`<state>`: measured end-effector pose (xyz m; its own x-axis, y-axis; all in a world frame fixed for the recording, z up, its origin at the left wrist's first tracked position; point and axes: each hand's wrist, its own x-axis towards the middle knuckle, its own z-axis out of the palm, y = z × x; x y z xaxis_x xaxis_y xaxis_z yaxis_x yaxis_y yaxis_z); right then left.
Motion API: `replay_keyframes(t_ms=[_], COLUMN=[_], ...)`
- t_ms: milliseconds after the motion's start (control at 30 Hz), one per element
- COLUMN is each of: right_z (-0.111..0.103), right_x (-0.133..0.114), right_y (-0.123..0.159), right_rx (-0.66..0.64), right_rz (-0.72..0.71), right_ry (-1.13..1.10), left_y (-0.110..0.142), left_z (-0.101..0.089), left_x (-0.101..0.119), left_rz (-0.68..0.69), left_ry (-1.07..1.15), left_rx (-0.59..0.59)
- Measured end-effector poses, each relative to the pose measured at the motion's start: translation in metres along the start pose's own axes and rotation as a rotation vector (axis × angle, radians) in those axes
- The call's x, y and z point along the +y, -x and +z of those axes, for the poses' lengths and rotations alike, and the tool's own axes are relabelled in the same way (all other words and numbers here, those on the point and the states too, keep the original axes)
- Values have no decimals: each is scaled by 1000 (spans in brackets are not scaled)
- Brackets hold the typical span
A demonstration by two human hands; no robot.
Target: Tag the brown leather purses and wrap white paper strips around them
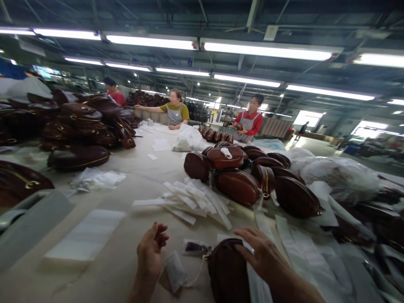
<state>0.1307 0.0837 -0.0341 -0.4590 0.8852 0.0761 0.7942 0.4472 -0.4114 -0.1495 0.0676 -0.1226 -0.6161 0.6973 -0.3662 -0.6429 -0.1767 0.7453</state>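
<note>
A dark brown leather bag (227, 271) lies on the table at the bottom centre. My right hand (263, 254) rests on its right side with fingers stretched over the top. My left hand (152, 251) hovers to the bag's left, fingers loosely curled, above a small white pouch (174, 271) that a thin cord ties to the bag. A small clear packet (195, 248) lies between my hands. I cannot make out anything inside the left fingers.
A heap of white paper strips (195, 202) lies ahead, with a cluster of brown bags (249, 176) behind it. Stacked dark bags (82, 124) fill the left. Clear plastic sleeves (315, 252) cover the right. Three people (176, 109) work at the table's far end.
</note>
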Motion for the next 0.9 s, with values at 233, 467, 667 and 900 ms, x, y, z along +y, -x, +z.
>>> replay_keyframes(t_ms=[233, 467, 667, 900], right_z=[-12, -7, -11, -14], right_x=[99, 112, 118, 95], right_y=[27, 33, 49, 70], right_rx=[-222, -174, -223, -283], right_rz=[320, 368, 625, 619], right_ry=[-107, -409, -771, -881], left_y=[2, 0, -4, -5], left_z=[4, -4, -7, -7], left_x=[-3, -14, -14, -17], left_rz=[-21, 79, 73, 93], left_ry=[-74, -228, -246, -288], left_rx=[-25, -104, -119, -131])
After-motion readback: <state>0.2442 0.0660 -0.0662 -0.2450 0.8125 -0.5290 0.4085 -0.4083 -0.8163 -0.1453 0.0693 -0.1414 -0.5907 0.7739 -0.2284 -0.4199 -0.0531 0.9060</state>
